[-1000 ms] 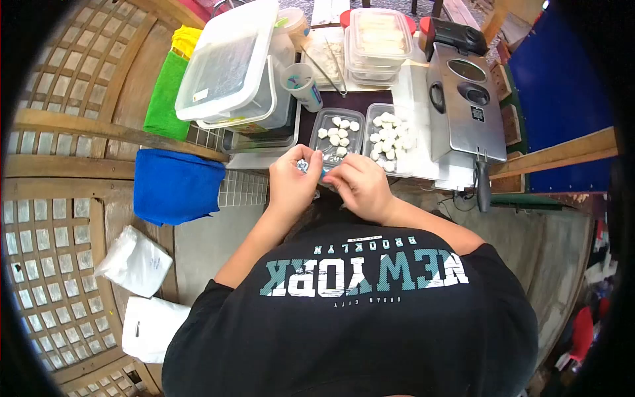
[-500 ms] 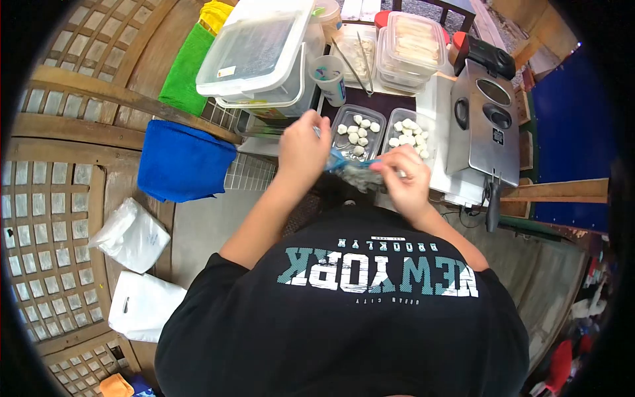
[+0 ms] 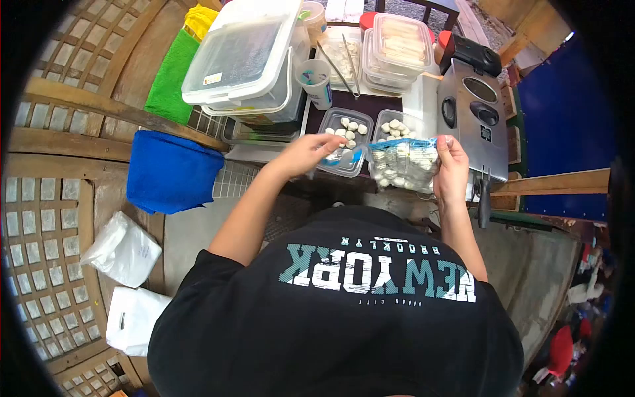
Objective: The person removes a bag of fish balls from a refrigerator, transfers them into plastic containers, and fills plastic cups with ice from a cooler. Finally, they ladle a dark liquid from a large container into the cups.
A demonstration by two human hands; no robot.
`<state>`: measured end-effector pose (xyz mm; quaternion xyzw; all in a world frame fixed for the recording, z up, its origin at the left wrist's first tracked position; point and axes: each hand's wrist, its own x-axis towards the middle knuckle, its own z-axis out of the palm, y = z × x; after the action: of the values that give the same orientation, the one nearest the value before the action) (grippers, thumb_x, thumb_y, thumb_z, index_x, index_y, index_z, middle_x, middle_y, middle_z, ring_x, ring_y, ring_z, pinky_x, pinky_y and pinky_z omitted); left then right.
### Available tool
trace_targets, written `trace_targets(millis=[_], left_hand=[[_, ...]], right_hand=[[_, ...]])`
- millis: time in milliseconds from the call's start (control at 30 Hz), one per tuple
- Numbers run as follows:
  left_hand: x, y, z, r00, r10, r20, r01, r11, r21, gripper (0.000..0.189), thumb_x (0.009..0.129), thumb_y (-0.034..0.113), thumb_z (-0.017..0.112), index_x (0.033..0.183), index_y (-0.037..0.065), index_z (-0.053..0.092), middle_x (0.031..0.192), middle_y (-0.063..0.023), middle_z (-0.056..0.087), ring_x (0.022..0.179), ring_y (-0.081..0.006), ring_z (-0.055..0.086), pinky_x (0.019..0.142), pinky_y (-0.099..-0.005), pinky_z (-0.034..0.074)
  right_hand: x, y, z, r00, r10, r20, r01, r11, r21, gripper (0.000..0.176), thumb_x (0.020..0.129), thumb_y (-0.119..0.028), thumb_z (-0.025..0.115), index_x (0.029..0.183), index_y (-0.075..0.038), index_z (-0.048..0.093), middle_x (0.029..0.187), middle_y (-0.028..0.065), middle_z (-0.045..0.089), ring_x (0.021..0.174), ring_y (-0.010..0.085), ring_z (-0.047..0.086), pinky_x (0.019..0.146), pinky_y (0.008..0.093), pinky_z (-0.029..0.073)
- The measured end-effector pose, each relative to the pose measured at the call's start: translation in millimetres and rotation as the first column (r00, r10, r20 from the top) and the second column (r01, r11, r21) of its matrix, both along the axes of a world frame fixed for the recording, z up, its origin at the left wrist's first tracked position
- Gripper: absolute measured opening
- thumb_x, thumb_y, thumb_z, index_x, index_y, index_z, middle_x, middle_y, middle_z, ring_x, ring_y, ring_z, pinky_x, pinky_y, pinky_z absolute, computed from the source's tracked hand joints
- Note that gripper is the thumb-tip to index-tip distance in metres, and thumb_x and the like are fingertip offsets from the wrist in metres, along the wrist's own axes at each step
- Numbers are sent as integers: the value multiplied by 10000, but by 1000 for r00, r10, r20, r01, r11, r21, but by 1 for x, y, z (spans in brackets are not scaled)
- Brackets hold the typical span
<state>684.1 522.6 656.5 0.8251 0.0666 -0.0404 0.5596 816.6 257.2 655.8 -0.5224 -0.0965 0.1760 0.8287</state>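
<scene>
My right hand [image 3: 452,165] grips the upper corner of a clear zip bag [image 3: 405,165] with a blue top strip. Many whitish balls fill the bag, which hangs at the near edge of the table. My left hand [image 3: 307,153] is closed, its fingers at a crumpled piece of clear plastic with blue patches [image 3: 344,159]. That plastic overlaps the near end of a clear tray [image 3: 368,126] holding several white balls [image 3: 350,134]. A second clear tray [image 3: 380,122] of white balls lies behind the zip bag, partly hidden by it.
A plastic cup [image 3: 314,83] and metal tongs [image 3: 340,66] are behind the trays. A large lidded bin [image 3: 241,59] stands at left, stacked food containers [image 3: 399,46] at the back. On the right is a steel fryer [image 3: 473,116]. Blue cloth [image 3: 173,171] hangs at left.
My hands have moved apart. The zip bag has swung up and right with my right hand and now shows its full side. My left hand has lowered slightly, with clear plastic at its fingers.
</scene>
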Motion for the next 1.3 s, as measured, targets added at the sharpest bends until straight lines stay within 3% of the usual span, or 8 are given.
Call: trace_targets(millis=[100,167,333,600,800,1033,1233,1300], left_hand=[[15,-15,-33,931,-328,-162,300,938,-173,762,738,599,628,1232,30,510,1146,-126,579,976,-181,559,856,-337,434],[33,-35,-68,898,-438,41,439,898,-20,856,699,597,669,1248,-26,462,1179,-152,546,985,-183,556,854,-321,433],[59,-74,-60,898,-52,-438,34,998,-48,539,689,491,718,798,-30,631,517,-63,536,406,-180,504,398,-297,391],[70,-83,-80,838,-78,-539,-175,898,-403,494,703,466,716,761,-15,620,519,-30,502,408,-120,471,368,-250,332],[81,-75,-89,732,-171,-659,-419,650,-634,496,711,485,727,956,80,578,574,34,410,446,-75,418,373,-222,357],[84,-85,-79,700,-224,-678,-428,629,-649,331,783,416,683,873,116,577,502,47,410,387,-85,399,349,-217,320],[77,-106,-92,700,-327,-635,-550,320,-771,394,793,498,636,775,130,494,518,28,420,418,-114,436,415,-270,391],[75,-113,-97,699,-377,-608,-576,206,-791,433,779,535,628,747,133,470,527,23,422,432,-118,446,426,-273,402]], right_hand=[[9,-2,-11,983,65,-169,-60,998,35,190,907,-217,563,826,-47,590,802,22,618,720,84,561,686,228,452],[16,-4,-26,953,124,-276,-113,992,54,195,910,-220,556,826,-49,596,810,32,628,733,96,576,696,236,462],[32,0,-34,895,148,-421,-184,982,-47,301,887,-173,586,1098,31,517,999,100,622,895,178,599,826,300,469],[24,-19,-65,861,314,-401,-490,725,-484,807,658,-21,748,1317,92,296,1187,216,529,977,266,597,850,339,468],[32,-31,-59,826,186,-533,-419,835,-357,790,717,-34,711,1347,87,250,1117,172,581,1008,234,587,867,323,453],[34,-18,-40,935,54,-350,-237,832,-503,782,727,-77,719,1309,98,228,1095,188,549,991,245,570,867,332,444],[38,-12,-67,934,2,-357,-69,982,-175,728,729,-91,724,1259,103,263,1093,174,537,966,241,566,877,323,445],[15,3,-57,957,-20,-288,-77,944,-321,742,746,-72,695,1316,39,234,1112,174,535,941,255,573,814,403,484]])
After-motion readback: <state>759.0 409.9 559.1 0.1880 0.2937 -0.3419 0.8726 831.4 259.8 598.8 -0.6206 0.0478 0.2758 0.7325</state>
